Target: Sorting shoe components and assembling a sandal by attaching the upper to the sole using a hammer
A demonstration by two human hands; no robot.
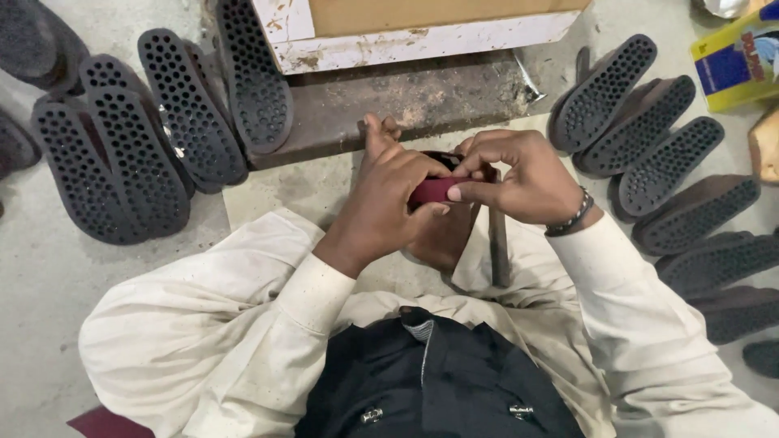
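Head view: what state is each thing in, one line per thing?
Left hand: closed around the dark red strap, thumb on top.
Right hand: fingertips pinching the same strap.
Dark red strap: held between both hands, over a brown sole.
Brown sole: under the hands, mostly hidden.
Black studded rubber soles, left group: lying studs up, overlapping.
Black studded rubber soles, right group: lying studs up, in a row.

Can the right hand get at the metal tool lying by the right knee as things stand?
Probably not straight away: the right hand is pinching the maroon strap, though the metal tool lies uncovered just below it.
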